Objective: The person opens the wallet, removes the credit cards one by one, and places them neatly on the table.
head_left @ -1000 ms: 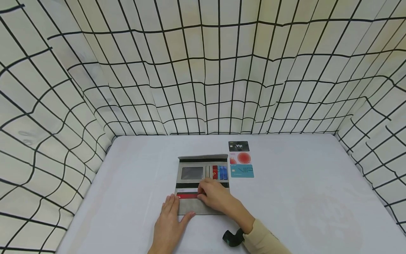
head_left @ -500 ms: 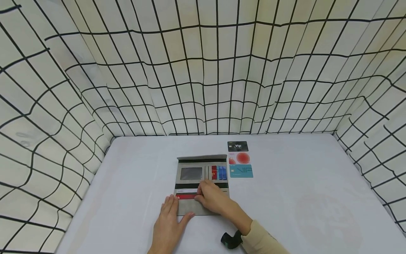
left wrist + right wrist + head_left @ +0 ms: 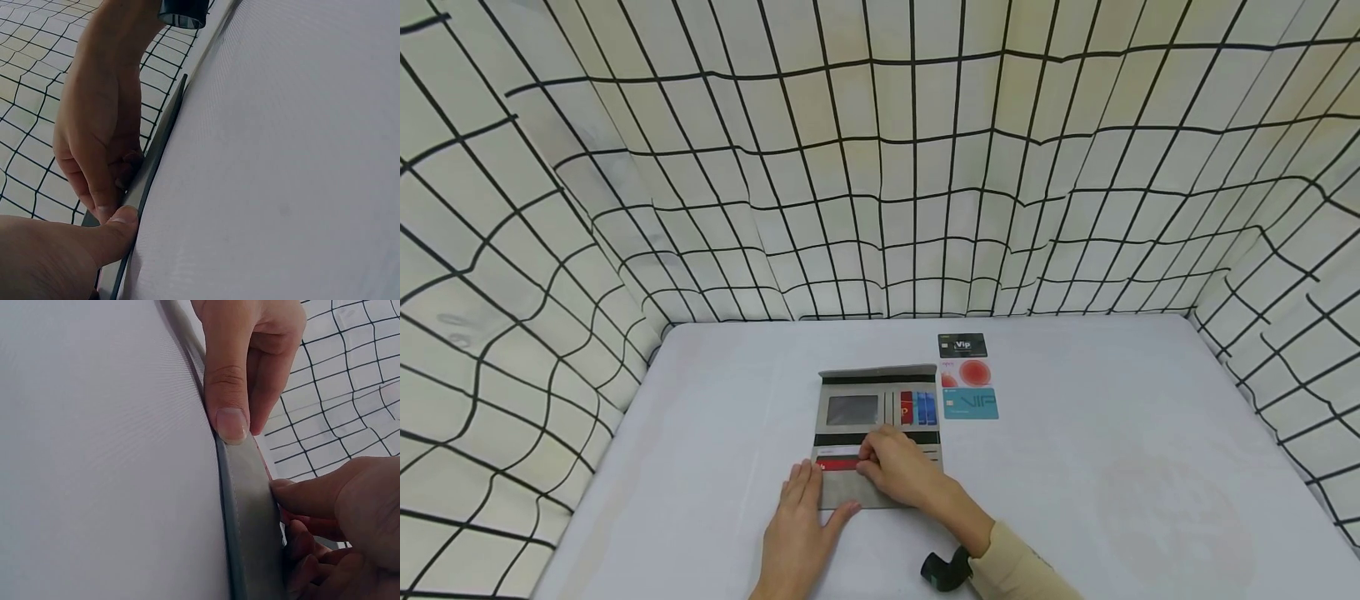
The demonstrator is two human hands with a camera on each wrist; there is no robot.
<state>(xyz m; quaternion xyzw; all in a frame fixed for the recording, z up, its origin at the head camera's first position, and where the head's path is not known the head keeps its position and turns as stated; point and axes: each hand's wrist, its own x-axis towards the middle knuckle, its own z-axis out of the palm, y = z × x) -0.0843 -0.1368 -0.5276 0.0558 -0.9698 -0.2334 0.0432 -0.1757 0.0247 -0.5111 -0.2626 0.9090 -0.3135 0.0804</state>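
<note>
A grey wallet point(image 3: 841, 493) lies unfolded on the white table, with a clear window, card slots and black bands inside. A red card point(image 3: 837, 464) sits in a slot of its lower half, below a white strip. My left hand point(image 3: 796, 525) rests at the wallet's lower left corner, fingers straight along the left edge and thumb point(image 3: 231, 419) on the front edge. With bent fingers, my right hand point(image 3: 901, 468) pinches the red card toward its right end, hiding that part. In the right wrist view, a thin red edge shows beside the right fingers point(image 3: 306, 494).
Right of the wallet, three cards lie in a column: a black Vip card point(image 3: 962, 345), a white card with red circles point(image 3: 966, 373) and a teal VIP card point(image 3: 971, 403). More cards point(image 3: 919, 408) fill the upper slots. Black-lined netting point(image 3: 880, 167) surrounds the table point(image 3: 1112, 450).
My right hand has slid slightly left along the red card's slot, and less of the red shows. The left hand keeps its place on the wallet.
</note>
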